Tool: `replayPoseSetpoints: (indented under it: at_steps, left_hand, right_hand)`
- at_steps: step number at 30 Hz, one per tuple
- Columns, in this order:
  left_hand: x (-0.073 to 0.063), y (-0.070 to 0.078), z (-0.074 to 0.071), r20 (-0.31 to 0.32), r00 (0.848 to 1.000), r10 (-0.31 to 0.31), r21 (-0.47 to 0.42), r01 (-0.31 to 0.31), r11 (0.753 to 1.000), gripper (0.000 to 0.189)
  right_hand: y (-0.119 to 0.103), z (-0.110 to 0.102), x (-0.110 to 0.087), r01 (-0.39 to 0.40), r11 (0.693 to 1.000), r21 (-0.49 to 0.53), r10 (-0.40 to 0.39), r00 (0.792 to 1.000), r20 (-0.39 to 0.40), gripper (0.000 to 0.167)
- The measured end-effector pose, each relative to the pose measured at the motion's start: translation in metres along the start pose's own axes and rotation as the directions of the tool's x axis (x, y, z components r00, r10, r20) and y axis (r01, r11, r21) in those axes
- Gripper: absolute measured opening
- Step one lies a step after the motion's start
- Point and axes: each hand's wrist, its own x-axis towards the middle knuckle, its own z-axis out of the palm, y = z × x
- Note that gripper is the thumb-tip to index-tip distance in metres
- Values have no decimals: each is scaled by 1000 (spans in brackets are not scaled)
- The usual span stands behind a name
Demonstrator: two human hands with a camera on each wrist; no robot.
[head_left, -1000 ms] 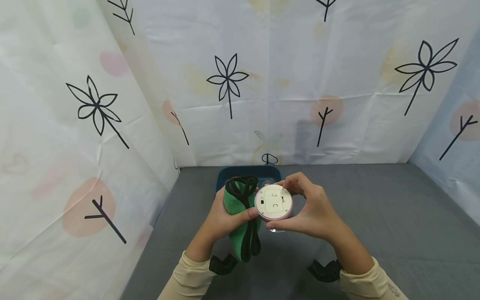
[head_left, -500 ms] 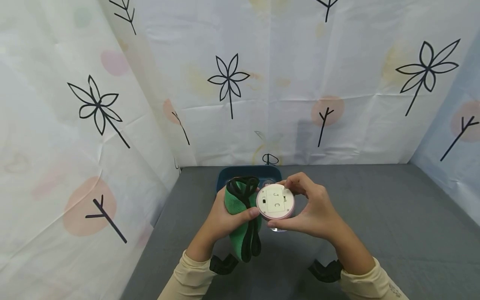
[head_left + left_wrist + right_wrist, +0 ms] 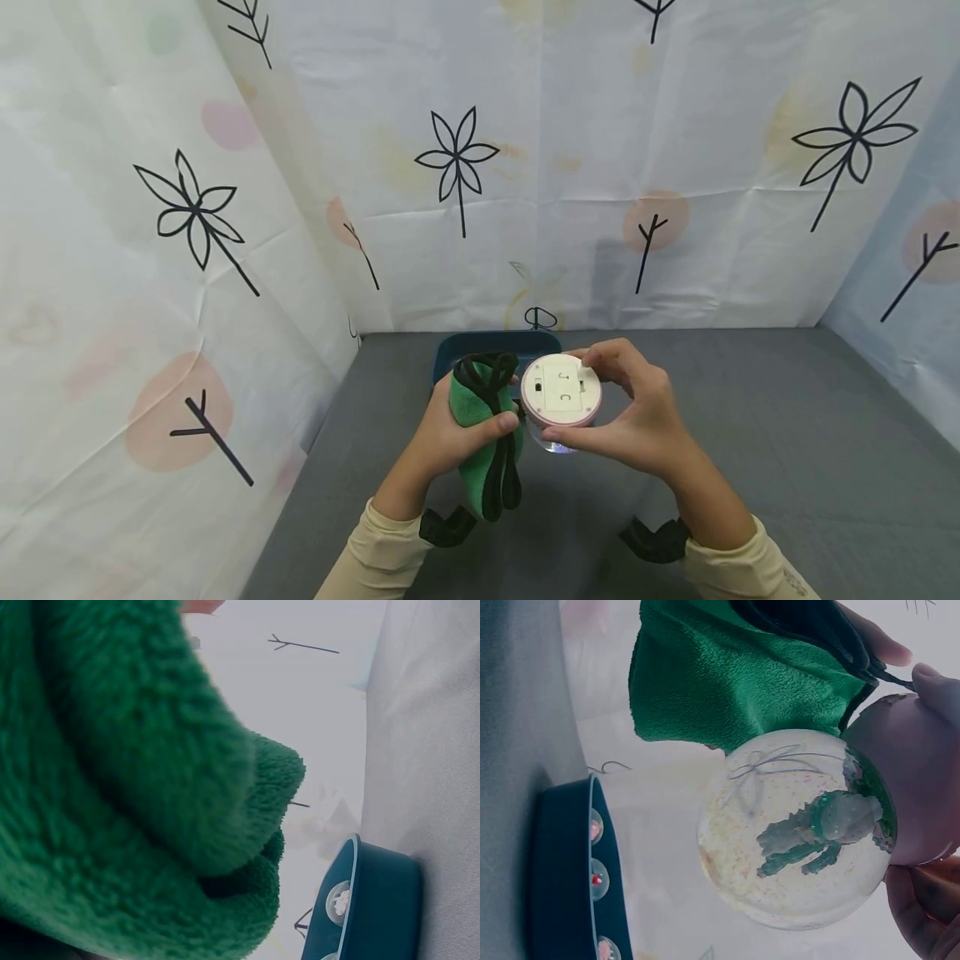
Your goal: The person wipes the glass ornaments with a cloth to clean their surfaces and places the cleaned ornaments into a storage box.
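Note:
My left hand grips a folded green cloth with black edging, the thumb laid across its front. To the right of it, my right hand holds a snow globe by its pink base, fingers above and thumb below. In the head view the globe's cream underside with a battery cover faces me. The right wrist view shows the clear snow globe, with a pale figure and glitter inside. Fuzzy green cloth fills much of the left wrist view and hides the left fingers there.
A dark blue bin stands behind the hands on the grey tabletop. Several small clear balls, one of them a ball with a red spot, sit in it. A patterned white curtain encloses the back and sides.
My right hand has moved the snow globe slightly up and to the right, away from the cloth and left thumb. The left hand and cloth have stayed nearly still.

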Motion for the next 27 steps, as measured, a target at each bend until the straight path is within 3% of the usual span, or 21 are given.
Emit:
replayPoseSetpoints:
  at_steps: [7, 19, 27]
  left_hand:
    - [-1, -1, 0, -1, 1000, -22, -1, 22, 1000, 58]
    - [-1, -1, 0, 7, 1000, -20, -5, 20, 1000, 58]
    - [0, -2, 0, 2, 1000, -7, 2, 7, 1000, 61]
  right_hand:
    - [-4, -3, -1, 8, 1000, -1, -8, 999, -49, 83]
    - [-5, -3, 0, 33, 999, 25, -31, 998, -56, 79]
    - [-6, -4, -2, -39, 999, 15, 40, 998, -58, 76]
